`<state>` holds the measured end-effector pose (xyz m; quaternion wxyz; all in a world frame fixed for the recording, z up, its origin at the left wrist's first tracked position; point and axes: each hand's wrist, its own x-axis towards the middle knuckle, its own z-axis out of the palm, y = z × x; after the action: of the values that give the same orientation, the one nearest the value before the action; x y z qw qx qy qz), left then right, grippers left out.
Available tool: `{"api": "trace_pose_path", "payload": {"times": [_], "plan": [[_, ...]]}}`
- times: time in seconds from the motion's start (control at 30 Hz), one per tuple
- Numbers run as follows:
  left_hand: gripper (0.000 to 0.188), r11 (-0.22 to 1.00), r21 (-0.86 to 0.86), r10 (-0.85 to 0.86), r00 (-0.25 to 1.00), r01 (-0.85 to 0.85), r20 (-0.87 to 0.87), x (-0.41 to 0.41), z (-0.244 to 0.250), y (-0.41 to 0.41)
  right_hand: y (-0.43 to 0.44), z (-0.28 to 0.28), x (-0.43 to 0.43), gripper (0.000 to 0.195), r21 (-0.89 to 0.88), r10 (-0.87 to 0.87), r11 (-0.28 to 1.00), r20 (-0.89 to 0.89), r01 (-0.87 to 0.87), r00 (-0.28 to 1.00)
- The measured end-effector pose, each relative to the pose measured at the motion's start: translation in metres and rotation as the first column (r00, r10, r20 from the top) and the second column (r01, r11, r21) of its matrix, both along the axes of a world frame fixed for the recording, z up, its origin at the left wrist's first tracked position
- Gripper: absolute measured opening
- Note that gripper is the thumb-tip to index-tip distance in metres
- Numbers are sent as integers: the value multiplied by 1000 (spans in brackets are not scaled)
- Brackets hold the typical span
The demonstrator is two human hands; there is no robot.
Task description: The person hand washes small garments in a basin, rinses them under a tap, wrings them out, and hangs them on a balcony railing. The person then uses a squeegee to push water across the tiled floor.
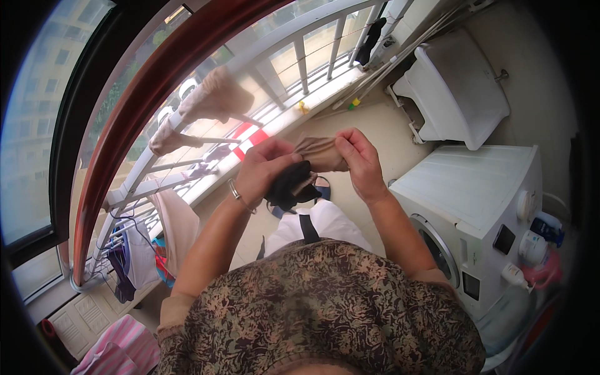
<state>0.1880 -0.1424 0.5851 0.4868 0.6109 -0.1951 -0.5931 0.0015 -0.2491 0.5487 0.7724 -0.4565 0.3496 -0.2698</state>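
Observation:
A small, thin tan garment (pixel 326 154), probably a sock or stocking, is stretched between my two hands above the floor. My left hand (pixel 265 171), with a metal bangle at the wrist, pinches its left end. Bunched black cloth (pixel 288 185) with a paler patch hangs under the fingers of that same hand. On the other side, my right hand (pixel 360 157) grips the tan garment's right edge between thumb and fingers. Some of the fingertips are hidden behind the fabric.
Pale cloths (pixel 218 96) hang over the white railing (pixel 300 61) at the left. More laundry (pixel 140 253) hangs below. To the right stands a white washing machine (pixel 464 183) with a phone (pixel 504 239) and bottles (pixel 533 246) on it. A white sink (pixel 461 84) is behind.

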Motion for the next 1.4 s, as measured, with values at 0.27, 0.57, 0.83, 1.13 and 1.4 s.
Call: {"api": "trace_pose_path", "payload": {"times": [0.27, 0.57, 0.83, 1.13, 1.4], "plan": [[19, 984, -139, -126, 987, 112, -95, -7, 10, -17, -8, 7, 15, 12, -125, 142, 983, 26, -137, 990], [18, 982, -78, -175, 984, 172, -38, 15, 12, -8, -16, 17, 30, 10, 191, -123, 977, 170, 90, 978], [19, 982, -99, -178, 968, 162, -177, 21, 15, -10, -17, 16, 36, 9, -33, -66, 997, 107, 70, 992], [24, 951, -44, -310, 937, 307, -160, 22, 22, -21, -24, 21, 37, 15, -171, 175, 969, -45, -180, 984], [24, 992, -118, -87, 910, 43, -405, 18, 47, -42, -37, -60, 2, 78, 215, 199, 942, 266, -259, 943]]}}
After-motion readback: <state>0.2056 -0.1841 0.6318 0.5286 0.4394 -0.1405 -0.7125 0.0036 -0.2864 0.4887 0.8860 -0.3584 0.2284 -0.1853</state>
